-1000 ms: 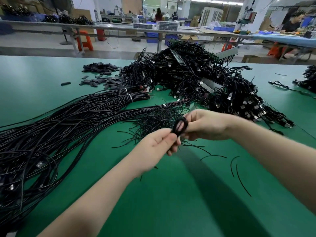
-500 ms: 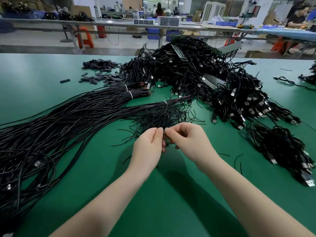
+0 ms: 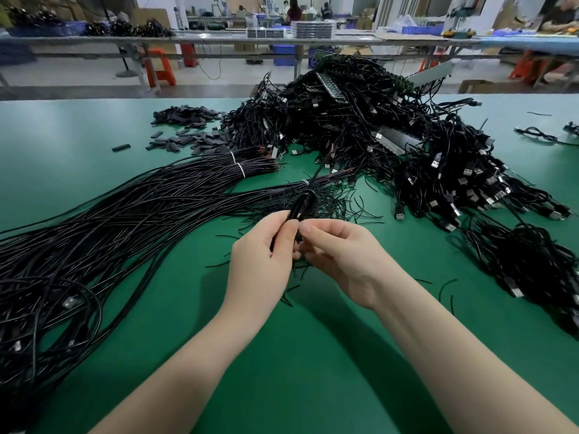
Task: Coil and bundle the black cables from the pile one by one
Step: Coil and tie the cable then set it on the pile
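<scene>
Above a green table (image 3: pixel 94 145), the left hand (image 3: pixel 263 258) grips a coiled black cable (image 3: pixel 302 203) while the right hand (image 3: pixel 341 261) pinches it, near the cable pile (image 3: pixel 376 133).

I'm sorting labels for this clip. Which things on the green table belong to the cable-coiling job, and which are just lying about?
Part of the job:
- coiled cable, gripped by left hand and right hand
- long loose cables
- heap of bundled cables

Lying about:
- small dark sleeve pieces
- short wire offcuts on the table
- stray cable, far right
</scene>
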`<state>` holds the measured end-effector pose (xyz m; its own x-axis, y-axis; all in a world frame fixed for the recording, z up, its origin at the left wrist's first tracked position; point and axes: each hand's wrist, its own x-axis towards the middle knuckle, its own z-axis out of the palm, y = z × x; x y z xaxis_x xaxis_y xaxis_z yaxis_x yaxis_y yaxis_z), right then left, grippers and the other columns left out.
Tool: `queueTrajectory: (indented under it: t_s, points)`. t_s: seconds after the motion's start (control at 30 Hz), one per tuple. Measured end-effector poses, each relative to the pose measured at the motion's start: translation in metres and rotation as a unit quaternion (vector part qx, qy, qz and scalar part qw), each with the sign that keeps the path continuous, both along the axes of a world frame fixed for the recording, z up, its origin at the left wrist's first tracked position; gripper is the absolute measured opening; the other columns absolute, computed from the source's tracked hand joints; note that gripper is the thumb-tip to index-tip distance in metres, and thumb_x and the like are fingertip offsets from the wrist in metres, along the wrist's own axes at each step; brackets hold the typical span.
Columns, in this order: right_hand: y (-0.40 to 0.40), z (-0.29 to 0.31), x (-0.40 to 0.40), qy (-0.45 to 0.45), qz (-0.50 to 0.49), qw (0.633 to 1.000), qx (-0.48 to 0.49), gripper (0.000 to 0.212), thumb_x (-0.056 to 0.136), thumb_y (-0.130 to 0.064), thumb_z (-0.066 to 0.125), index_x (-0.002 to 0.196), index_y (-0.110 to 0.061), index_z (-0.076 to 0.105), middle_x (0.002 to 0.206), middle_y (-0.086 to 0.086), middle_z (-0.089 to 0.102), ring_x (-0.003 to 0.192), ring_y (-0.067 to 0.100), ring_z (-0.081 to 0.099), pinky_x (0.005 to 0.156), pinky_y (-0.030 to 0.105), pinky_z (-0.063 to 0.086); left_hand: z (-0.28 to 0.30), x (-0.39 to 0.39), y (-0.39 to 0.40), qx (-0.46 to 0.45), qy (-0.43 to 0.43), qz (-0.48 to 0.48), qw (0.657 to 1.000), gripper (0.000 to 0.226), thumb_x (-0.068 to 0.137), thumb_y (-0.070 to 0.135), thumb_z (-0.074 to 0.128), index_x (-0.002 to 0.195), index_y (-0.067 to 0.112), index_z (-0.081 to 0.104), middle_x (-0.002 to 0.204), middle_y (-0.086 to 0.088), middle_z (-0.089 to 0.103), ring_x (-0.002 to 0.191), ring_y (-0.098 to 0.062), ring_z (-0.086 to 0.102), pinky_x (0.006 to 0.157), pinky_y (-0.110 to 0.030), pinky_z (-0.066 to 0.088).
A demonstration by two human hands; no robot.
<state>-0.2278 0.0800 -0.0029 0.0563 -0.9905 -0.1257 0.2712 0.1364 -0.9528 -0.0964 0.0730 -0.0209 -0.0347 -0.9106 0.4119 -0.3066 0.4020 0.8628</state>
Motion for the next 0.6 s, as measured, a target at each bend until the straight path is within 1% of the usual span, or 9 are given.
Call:
queueTrajectory:
  t_s: [0.1, 0.23, 0.27, 0.3, 0.37, 0.43, 0.47, 0.53, 0.6]
  points:
    - [0.001, 0.003, 0.000, 0.013, -0.003, 1.000, -0.014, 0.009, 0.087, -0.017, 0.068, 0.083, -0.012, 0.074, 0.071, 0.004, 0.070, 0.060, 0.012, 0.063, 0.058, 0.016, 0.051, 0.008, 0.001, 0.000, 0.049, 0.048, -0.046, 0.997, 0.020, 0.100, 0.015, 0.050, 0.093, 0.026, 0.065, 0.070, 0.012, 0.067, 0.065, -0.003, 0.062, 0.065, -0.013, 0.048]
    - [0.002, 0.005, 0.000, 0.015, -0.006, 1.000, -0.027, 0.005, 0.086, -0.011, 0.069, 0.085, -0.007, 0.069, 0.066, 0.006, 0.067, 0.055, 0.014, 0.060, 0.057, 0.021, 0.051, 0.018, 0.003, 0.001, 0.140, 0.114, -0.089, 0.980, 0.020, 0.100, 0.013, 0.049, 0.092, 0.018, 0.066, 0.059, 0.007, 0.062, 0.054, -0.003, 0.061, 0.049, -0.007, 0.042]
    - [0.002, 0.004, 0.001, 0.041, -0.024, 0.998, -0.050, 0.005, 0.086, -0.010, 0.070, 0.083, -0.007, 0.068, 0.065, 0.008, 0.067, 0.055, 0.016, 0.061, 0.058, 0.024, 0.052, 0.021, 0.003, 0.001, 0.167, 0.132, -0.094, 0.973, 0.020, 0.100, 0.013, 0.050, 0.090, 0.016, 0.066, 0.058, 0.005, 0.062, 0.052, -0.003, 0.061, 0.045, -0.007, 0.041]
    - [0.002, 0.004, 0.001, 0.100, -0.052, 0.990, -0.083, 0.007, 0.085, -0.010, 0.071, 0.079, -0.009, 0.067, 0.064, 0.008, 0.066, 0.057, 0.016, 0.060, 0.059, 0.027, 0.051, 0.023, 0.005, 0.001, 0.195, 0.148, -0.096, 0.965, 0.020, 0.100, 0.013, 0.051, 0.087, 0.015, 0.066, 0.058, 0.004, 0.063, 0.051, -0.004, 0.062, 0.043, -0.008, 0.040]
    - [0.001, 0.003, 0.002, 0.255, -0.104, 0.949, -0.157, 0.012, 0.084, -0.013, 0.073, 0.074, -0.016, 0.067, 0.063, 0.001, 0.064, 0.059, 0.011, 0.054, 0.059, 0.026, 0.047, 0.029, 0.009, -0.001, 0.244, 0.169, -0.101, 0.950, 0.022, 0.099, 0.015, 0.054, 0.081, 0.016, 0.066, 0.060, 0.000, 0.066, 0.050, -0.009, 0.064, 0.042, -0.010, 0.041]
    - [0.001, 0.004, 0.001, 0.344, -0.119, 0.900, -0.239, 0.012, 0.083, -0.013, 0.073, 0.074, -0.016, 0.067, 0.065, -0.007, 0.063, 0.059, 0.004, 0.051, 0.059, 0.018, 0.041, 0.033, 0.014, -0.004, 0.269, 0.153, -0.107, 0.945, 0.021, 0.097, 0.018, 0.055, 0.080, 0.016, 0.066, 0.063, -0.002, 0.069, 0.051, -0.013, 0.066, 0.041, -0.012, 0.041]
    - [0.001, 0.006, 0.000, 0.386, -0.118, 0.868, -0.289, 0.011, 0.083, -0.011, 0.073, 0.075, -0.014, 0.067, 0.068, -0.006, 0.062, 0.063, 0.004, 0.052, 0.061, 0.016, 0.041, 0.033, 0.016, -0.006, 0.275, 0.132, -0.108, 0.946, 0.020, 0.097, 0.020, 0.055, 0.080, 0.017, 0.066, 0.063, -0.001, 0.069, 0.051, -0.013, 0.065, 0.042, -0.013, 0.040]
    - [0.001, 0.006, -0.003, 0.468, -0.103, 0.786, -0.390, 0.007, 0.083, -0.005, 0.070, 0.078, -0.007, 0.066, 0.074, 0.000, 0.061, 0.071, 0.011, 0.054, 0.065, 0.020, 0.042, 0.033, 0.017, -0.008, 0.299, 0.104, -0.109, 0.942, 0.019, 0.095, 0.022, 0.056, 0.079, 0.018, 0.064, 0.060, 0.002, 0.065, 0.048, -0.011, 0.060, 0.044, -0.018, 0.037]
    - [0.001, 0.005, -0.006, 0.541, -0.078, 0.700, -0.460, 0.004, 0.080, 0.002, 0.069, 0.079, 0.000, 0.066, 0.075, 0.009, 0.060, 0.071, 0.026, 0.057, 0.064, 0.029, 0.045, 0.034, 0.020, -0.011, 0.373, 0.132, -0.120, 0.910, 0.016, 0.092, 0.022, 0.059, 0.078, 0.018, 0.063, 0.057, 0.003, 0.059, 0.043, -0.009, 0.054, 0.045, -0.020, 0.035]
